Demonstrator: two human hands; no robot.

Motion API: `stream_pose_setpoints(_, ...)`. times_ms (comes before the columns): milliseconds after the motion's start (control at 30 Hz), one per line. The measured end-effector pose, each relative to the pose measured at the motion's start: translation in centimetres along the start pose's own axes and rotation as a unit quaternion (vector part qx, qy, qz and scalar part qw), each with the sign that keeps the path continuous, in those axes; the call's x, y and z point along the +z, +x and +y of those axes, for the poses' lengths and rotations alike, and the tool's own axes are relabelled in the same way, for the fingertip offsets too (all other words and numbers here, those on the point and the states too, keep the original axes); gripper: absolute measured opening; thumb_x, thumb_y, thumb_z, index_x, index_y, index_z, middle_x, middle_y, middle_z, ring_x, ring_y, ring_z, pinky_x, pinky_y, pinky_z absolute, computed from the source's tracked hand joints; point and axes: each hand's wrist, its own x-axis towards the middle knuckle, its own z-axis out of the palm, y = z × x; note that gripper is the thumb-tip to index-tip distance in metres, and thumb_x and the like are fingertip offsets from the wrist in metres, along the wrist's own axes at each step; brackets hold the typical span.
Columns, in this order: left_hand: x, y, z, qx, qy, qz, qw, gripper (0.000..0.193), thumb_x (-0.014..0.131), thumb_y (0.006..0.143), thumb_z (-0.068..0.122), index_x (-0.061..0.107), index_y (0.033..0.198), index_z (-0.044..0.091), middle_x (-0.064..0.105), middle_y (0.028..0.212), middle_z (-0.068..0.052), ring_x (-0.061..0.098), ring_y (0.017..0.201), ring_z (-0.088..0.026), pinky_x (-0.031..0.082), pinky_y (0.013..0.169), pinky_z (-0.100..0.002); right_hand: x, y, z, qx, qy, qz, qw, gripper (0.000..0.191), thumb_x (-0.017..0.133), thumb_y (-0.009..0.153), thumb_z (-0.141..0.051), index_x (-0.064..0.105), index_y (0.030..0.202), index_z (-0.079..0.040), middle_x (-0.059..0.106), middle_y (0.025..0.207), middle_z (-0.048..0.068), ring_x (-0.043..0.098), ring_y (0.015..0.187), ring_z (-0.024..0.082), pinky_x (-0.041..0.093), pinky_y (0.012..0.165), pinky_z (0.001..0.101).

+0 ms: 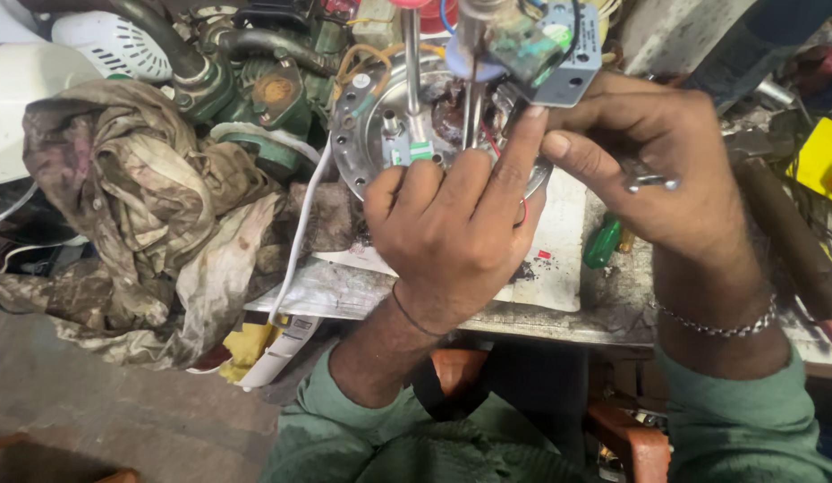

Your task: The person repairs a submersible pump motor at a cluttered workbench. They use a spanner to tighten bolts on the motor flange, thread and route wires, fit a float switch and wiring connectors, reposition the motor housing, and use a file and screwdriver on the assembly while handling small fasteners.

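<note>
My left hand (pixel 452 224) grips the near rim of a round metal plate (pixel 358 143) with upright rods and small terminals on it, its forefinger stretched up toward a grey metal bracket (pixel 573 63). My right hand (pixel 666 170) holds that bracket's side with thumb and fingers, and a small metal tool (pixel 649 182) lies across its fingers. A green and white component (pixel 528 45) sits in the bracket. The plate's right part is hidden behind my hands.
A dirty crumpled cloth (pixel 157 215) lies to the left over a green pump-like machine (pixel 255 89). A green-handled screwdriver (pixel 602 241) rests on the white sheet (pixel 559 259) on the bench. A white cable (pixel 300 241) hangs over the bench edge. A dark wooden handle (pixel 792 241) lies at right.
</note>
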Motion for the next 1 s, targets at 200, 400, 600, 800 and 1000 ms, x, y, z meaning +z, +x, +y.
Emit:
stream_pose_setpoints(200,-0.3,0.2,0.1,0.000,-0.020,-0.003,1.000,0.060,0.088,0.090,0.024,0.065,0.145,0.022,0.044,0.089,0.005,0.044,0.082,-0.017,0.033,0.083,-0.034,-0.1,0.2,-0.3,-0.030,-0.153,0.013,0.988,0.021,0.081,0.093,-0.014,0.072,0.095,0.005,0.062,0.079,0.006,0.056,0.062,0.008,0.040,0.054,0.0228)
stream_pose_setpoints(400,-0.3,0.2,0.0,0.002,-0.015,-0.008,1.000,0.058,0.086,0.092,0.026,0.065,0.146,0.022,0.045,0.091,0.005,0.044,0.084,-0.016,0.034,0.084,-0.035,0.1,0.2,-0.6,-0.047,-0.180,0.041,0.982,0.035,0.084,0.094,-0.026,0.065,0.092,0.004,0.058,0.083,0.006,0.055,0.063,0.007,0.041,0.053,0.0228)
stream_pose_setpoints(600,-0.5,0.2,0.4,-0.002,-0.011,-0.011,1.000,0.057,0.083,0.090,0.016,0.067,0.145,0.022,0.043,0.087,0.005,0.044,0.082,-0.016,0.035,0.083,-0.035,-0.8,0.8,-1.2,-0.030,-0.213,-0.021,0.976,0.035,0.082,0.089,-0.026,0.071,0.093,0.007,0.057,0.075,0.008,0.049,0.057,0.012,0.035,0.050,0.0277)
stream_pose_setpoints(800,-0.5,0.5,0.1,0.001,-0.008,0.001,1.000,0.052,0.084,0.090,0.019,0.070,0.140,0.022,0.044,0.085,0.004,0.043,0.080,-0.017,0.034,0.080,-0.034,0.8,0.4,-2.8,-0.083,-0.335,0.050,0.937,0.033,0.085,0.095,-0.024,0.074,0.093,0.007,0.063,0.074,0.010,0.060,0.062,0.014,0.044,0.054,0.0288)
stream_pose_setpoints(1000,-0.3,0.5,0.2,0.002,-0.013,0.015,1.000,0.049,0.083,0.092,0.019,0.070,0.139,0.020,0.045,0.084,0.006,0.041,0.078,-0.016,0.033,0.083,-0.036,0.3,1.0,-2.8,-0.059,-0.290,0.030,0.955,0.030,0.084,0.092,-0.022,0.073,0.088,0.006,0.065,0.073,0.010,0.062,0.059,0.015,0.043,0.050,0.0292)
